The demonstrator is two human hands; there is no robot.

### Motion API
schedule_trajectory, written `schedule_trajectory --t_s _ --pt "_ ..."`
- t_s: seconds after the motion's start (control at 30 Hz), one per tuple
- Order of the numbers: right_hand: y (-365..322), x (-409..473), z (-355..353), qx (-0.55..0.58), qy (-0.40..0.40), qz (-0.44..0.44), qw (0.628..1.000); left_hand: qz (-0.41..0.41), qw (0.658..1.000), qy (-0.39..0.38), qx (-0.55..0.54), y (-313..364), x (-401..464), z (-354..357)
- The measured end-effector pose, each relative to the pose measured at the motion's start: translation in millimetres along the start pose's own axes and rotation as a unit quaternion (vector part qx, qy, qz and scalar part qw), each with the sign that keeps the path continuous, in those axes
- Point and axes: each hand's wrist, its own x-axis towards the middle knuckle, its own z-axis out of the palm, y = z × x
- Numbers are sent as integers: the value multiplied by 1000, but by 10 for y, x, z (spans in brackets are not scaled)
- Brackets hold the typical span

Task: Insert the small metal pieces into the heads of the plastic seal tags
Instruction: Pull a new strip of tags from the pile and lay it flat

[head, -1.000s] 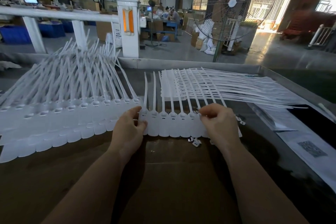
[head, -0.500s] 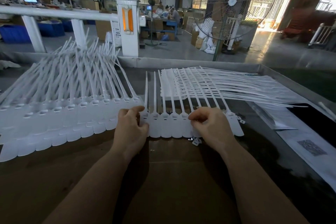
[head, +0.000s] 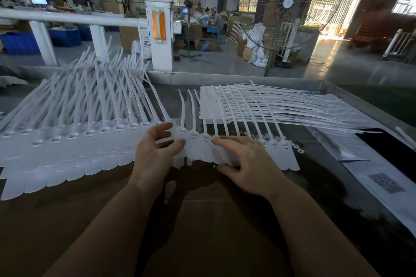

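A strip of white plastic seal tags [head: 198,148] lies across the middle of the brown table, heads away from me and tails pointing back. My left hand [head: 155,150] rests at the strip's left end with its fingers spread and the thumb tip on a tag flag. My right hand [head: 243,164] covers the strip's right half, fingers spread on top and thumb at the flags' lower edge. A few small metal pieces [head: 297,149] lie just past the strip's right end. Any pieces under my hands are hidden.
A large fanned pile of white tags [head: 67,141] fills the left of the table, touching the strip's left end. More tag strips [head: 270,108] are stacked at the back right. Printed sheets [head: 382,177] lie at the right. A metal rim [head: 247,78] borders the table's far side.
Both hands have gone from pinching at the tag heads to spread fingers. The strip has slid left against the pile. My right hand has dropped flat over the flags.
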Motion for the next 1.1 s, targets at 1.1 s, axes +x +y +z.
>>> schedule_trajectory --t_s 1.1 --pt "-43 9 -15 79 152 -19 985 255 683 -412 547 -94 -171 408"
